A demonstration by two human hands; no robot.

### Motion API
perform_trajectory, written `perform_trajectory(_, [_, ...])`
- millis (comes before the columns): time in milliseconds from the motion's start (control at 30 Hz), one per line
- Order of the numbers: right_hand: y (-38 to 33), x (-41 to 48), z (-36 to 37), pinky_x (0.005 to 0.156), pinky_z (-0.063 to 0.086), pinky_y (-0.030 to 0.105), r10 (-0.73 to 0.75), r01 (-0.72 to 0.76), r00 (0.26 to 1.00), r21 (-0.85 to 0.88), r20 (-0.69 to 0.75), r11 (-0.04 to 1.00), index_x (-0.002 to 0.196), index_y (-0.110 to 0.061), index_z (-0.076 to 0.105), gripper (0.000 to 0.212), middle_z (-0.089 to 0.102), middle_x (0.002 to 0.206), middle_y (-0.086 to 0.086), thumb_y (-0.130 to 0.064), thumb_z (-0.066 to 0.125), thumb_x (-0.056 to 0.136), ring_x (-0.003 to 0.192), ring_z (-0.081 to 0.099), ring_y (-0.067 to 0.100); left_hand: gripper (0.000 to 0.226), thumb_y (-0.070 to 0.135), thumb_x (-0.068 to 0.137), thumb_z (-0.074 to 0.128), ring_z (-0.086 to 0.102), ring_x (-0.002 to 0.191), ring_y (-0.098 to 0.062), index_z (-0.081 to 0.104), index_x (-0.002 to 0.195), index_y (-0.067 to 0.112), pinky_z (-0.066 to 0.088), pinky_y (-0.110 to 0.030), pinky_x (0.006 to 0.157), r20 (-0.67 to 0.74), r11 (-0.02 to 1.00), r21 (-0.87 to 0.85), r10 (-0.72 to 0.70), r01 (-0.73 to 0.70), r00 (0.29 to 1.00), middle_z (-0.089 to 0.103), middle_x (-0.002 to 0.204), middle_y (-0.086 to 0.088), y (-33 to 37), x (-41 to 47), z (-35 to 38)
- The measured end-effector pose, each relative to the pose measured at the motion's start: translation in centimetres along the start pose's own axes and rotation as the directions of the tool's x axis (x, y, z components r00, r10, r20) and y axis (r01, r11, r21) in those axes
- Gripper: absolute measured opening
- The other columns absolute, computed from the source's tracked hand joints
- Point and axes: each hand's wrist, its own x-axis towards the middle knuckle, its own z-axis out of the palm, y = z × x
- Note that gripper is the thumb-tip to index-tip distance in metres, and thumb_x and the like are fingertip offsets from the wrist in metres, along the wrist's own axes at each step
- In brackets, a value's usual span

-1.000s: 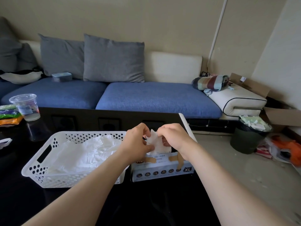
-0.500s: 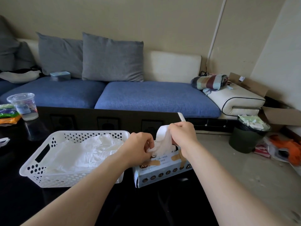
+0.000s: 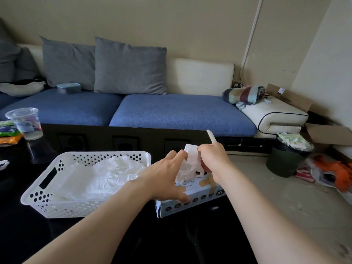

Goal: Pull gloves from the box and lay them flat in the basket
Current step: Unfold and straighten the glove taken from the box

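The glove box (image 3: 192,201), pale blue with "XL" on its front, stands on the dark table right of the white perforated basket (image 3: 47,197). A white glove (image 3: 190,162) rises out of the box's top opening. My right hand (image 3: 213,161) grips its upper end above the box. My left hand (image 3: 167,178) rests on the box's top and front with fingers spread, its fingertips touching the glove's left side. Several white gloves (image 3: 99,178) lie spread inside the basket.
A lidded plastic cup (image 3: 25,122) and snack packets (image 3: 8,132) stand at the table's far left. Behind the table is a blue sofa (image 3: 171,113) with grey cushions. A dark bin (image 3: 285,159) and cardboard boxes stand on the floor at right.
My right hand has pulled the glove further up out of the box. My left hand has let go of the glove and spread over the box. The box's right end has turned slightly away.
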Motion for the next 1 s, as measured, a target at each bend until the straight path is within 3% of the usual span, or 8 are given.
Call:
perform_trajectory(167, [-0.2, 0.0, 0.0, 0.1, 0.057, 0.055, 0.087, -0.089, 0.996, 0.061, 0.033, 0.994, 0.127, -0.014, 0.057, 0.034, 0.069, 0.11, 0.014, -0.024, 0.047, 0.097, 0.106, 0.067, 0.034, 0.094, 0.061, 0.071, 0.085, 0.057, 0.1, -0.013, 0.032, 0.147, 0.047, 0.058, -0.04, 0.087, 0.107, 1.0, -0.013, 0.004, -0.003, 0.994, 0.038, 0.122, 0.014, -0.5, -0.1, 0.1])
perform_trajectory(367, [-0.6, 0.2, -0.3, 0.072, 0.044, 0.036, 0.025, -0.013, 0.997, 0.149, -0.079, 0.989, 0.112, -0.019, 0.051, 0.014, 0.061, 0.101, 0.006, -0.022, 0.038, 0.109, 0.09, 0.057, 0.022, 0.09, 0.06, 0.076, 0.083, 0.051, 0.109, -0.011, 0.04, 0.153, 0.043, 0.054, -0.035, 0.093, 0.12, 1.0, -0.005, 0.029, -0.029, 0.992, 0.039, 0.123, 0.013, -0.4, 0.0, 0.1])
perform_trajectory(467, [-0.7, 0.1, -0.3, 0.078, 0.049, 0.034, -0.052, 0.085, 0.988, 0.235, -0.142, 0.968, 0.108, -0.019, 0.058, 0.021, 0.064, 0.101, 0.006, -0.019, 0.037, 0.11, 0.089, 0.061, 0.021, 0.081, 0.06, 0.078, 0.081, 0.044, 0.116, -0.012, 0.048, 0.15, 0.042, 0.05, -0.036, 0.098, 0.18, 0.996, 0.079, 0.026, -0.041, 0.983, 0.037, 0.127, 0.011, -0.4, -0.1, 0.0])
perform_trajectory(500, [-0.8, 0.0, -0.3, 0.083, 0.051, 0.035, -0.082, 0.122, 0.983, 0.256, -0.162, 0.959, 0.112, -0.019, 0.061, 0.024, 0.058, 0.134, -0.001, -0.017, 0.037, 0.11, 0.096, 0.063, 0.02, 0.078, 0.062, 0.08, 0.078, 0.04, 0.118, -0.013, 0.05, 0.149, 0.04, 0.048, -0.036, 0.101, 0.2, 0.992, 0.117, 0.02, -0.044, 0.98, 0.037, 0.128, 0.011, -0.4, -0.2, 0.0])
perform_trajectory(533, [-0.8, 0.0, -0.4, 0.083, 0.051, 0.033, -0.109, 0.156, 0.978, 0.272, -0.18, 0.95, 0.115, -0.018, 0.063, 0.025, 0.045, 0.099, -0.015, -0.017, 0.038, 0.109, 0.098, 0.063, 0.018, 0.075, 0.064, 0.081, 0.075, 0.038, 0.119, -0.014, 0.052, 0.148, 0.039, 0.045, -0.036, 0.101, 0.209, 0.988, 0.146, 0.016, -0.047, 0.978, 0.036, 0.129, 0.011, -0.5, -0.2, 0.0])
perform_trajectory(567, [-1.0, 0.0, -0.4, 0.079, 0.05, 0.032, -0.134, 0.188, 0.97, 0.28, -0.201, 0.941, 0.114, -0.017, 0.065, 0.025, 0.066, 0.11, -0.004, -0.016, 0.041, 0.108, 0.098, 0.062, 0.014, 0.071, 0.066, 0.082, 0.072, 0.036, 0.119, -0.016, 0.055, 0.146, 0.038, 0.043, -0.035, 0.101, 0.212, 0.984, 0.169, 0.015, -0.052, 0.977, 0.036, 0.13, 0.011, -0.5, -0.3, 0.1])
perform_trajectory(700, [-1.1, 0.1, -0.5, 0.08, 0.048, 0.031, -0.2, 0.271, 0.943, 0.264, -0.266, 0.926, 0.102, -0.02, 0.071, 0.023, 0.069, 0.106, -0.006, -0.016, 0.048, 0.104, 0.102, 0.065, 0.014, 0.065, 0.072, 0.082, 0.068, 0.037, 0.119, -0.017, 0.063, 0.134, 0.035, 0.044, -0.037, 0.102, 0.229, 0.985, 0.169, -0.009, -0.031, 0.973, 0.038, 0.129, 0.012, -0.9, -0.4, 0.1])
perform_trajectory(1000, [-1.0, -0.5, -0.2, 0.075, 0.05, 0.025, -0.335, 0.35, 0.933, 0.12, -0.129, 0.929, 0.103, -0.022, 0.076, 0.025, 0.072, 0.106, -0.009, -0.019, 0.051, 0.105, 0.096, 0.065, 0.007, 0.045, 0.059, 0.081, 0.083, 0.067, 0.081, -0.004, 0.058, 0.103, 0.029, 0.057, -0.023, 0.074, -0.269, 0.911, -0.403, -0.213, 0.091, 0.939, 0.068, 0.09, 0.012, 0.9, 0.0, -1.9])
